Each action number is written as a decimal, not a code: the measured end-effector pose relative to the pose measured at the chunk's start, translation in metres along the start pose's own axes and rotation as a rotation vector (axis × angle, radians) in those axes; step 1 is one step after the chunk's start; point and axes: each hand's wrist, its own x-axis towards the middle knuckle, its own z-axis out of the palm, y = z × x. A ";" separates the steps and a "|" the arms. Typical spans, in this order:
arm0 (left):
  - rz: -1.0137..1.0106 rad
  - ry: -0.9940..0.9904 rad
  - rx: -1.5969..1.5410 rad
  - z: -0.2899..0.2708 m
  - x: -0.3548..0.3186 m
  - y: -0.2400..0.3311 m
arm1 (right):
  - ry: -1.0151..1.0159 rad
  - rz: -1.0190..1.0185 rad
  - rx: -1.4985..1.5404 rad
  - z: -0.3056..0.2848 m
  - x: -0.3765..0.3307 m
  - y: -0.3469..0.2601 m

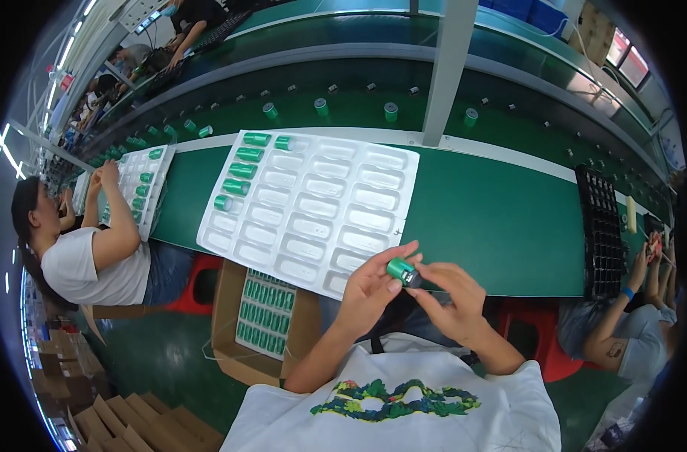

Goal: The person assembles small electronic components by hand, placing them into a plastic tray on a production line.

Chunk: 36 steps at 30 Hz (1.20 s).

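Between my two hands, in front of my chest, is a short green cylinder (400,269) with a dark, shiny end. The fingers and thumb of my left hand (366,292) wrap its green side. My right hand (458,300) pinches at the dark end with thumb and fingertips. Just beyond my left hand lies a white moulded tray (307,226) with rows of oblong hollows. Several similar green cylinders (239,170) lie in hollows at its left side; one green cylinder (222,203) there is tilted up.
An open cardboard box (225,324) with a filled tray stands below the bench's near edge. A conveyor (343,113) carries spaced green cylinders beyond a white post (447,75). A black rack (601,241) stands at the right. Co-workers sit on both sides.
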 end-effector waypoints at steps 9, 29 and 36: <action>0.094 0.096 0.113 0.022 -0.001 -0.015 | 0.086 -0.057 -0.051 0.015 -0.007 0.008; -0.072 0.106 0.070 -0.005 0.009 -0.021 | 0.046 -0.171 -0.193 0.023 -0.004 0.023; -0.145 -0.036 0.273 -0.009 0.001 -0.003 | -0.037 -0.404 -0.124 0.014 0.011 0.027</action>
